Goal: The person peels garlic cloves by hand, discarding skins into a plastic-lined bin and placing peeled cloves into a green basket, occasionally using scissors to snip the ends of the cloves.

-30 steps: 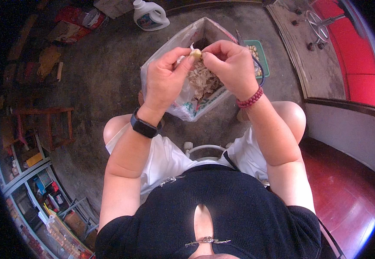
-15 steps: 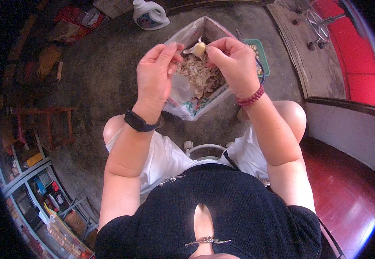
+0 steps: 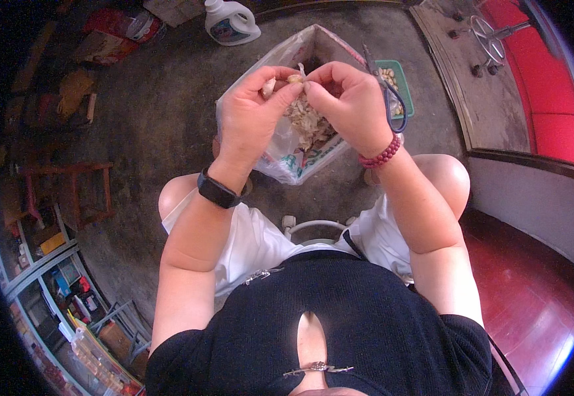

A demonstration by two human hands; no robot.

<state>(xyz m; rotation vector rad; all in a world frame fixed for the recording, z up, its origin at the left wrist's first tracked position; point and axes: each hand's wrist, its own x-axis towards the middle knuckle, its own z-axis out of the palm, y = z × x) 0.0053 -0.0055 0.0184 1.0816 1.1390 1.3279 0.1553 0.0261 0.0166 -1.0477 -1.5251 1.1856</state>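
Note:
My left hand point(image 3: 247, 109), with a dark watch at its wrist, is closed on a pale garlic clove point(image 3: 294, 79) between thumb and forefinger. A second whitish garlic piece point(image 3: 268, 86) is tucked in its curled fingers. My right hand point(image 3: 350, 99) meets it from the other side, pinching at the same clove, where a strip of papery skin point(image 3: 302, 68) sticks up. Scissors with dark blue handles point(image 3: 402, 123) lie along the right hand's outer side; whether its fingers hold them is hidden. Below both hands is a plastic-lined box point(image 3: 293, 173) holding garlic skins point(image 3: 310, 125).
A green tray point(image 3: 410, 89) of garlic cloves stands right of the box. A white jug point(image 3: 234, 23) is on the floor behind it. A wooden board with a wheeled stand point(image 3: 485, 39) lies far right. Shelves point(image 3: 56, 264) with tools are at the left.
My hands have come together; the left moved right to meet the clove that the right was holding up. The scissors have shifted a little with the right hand.

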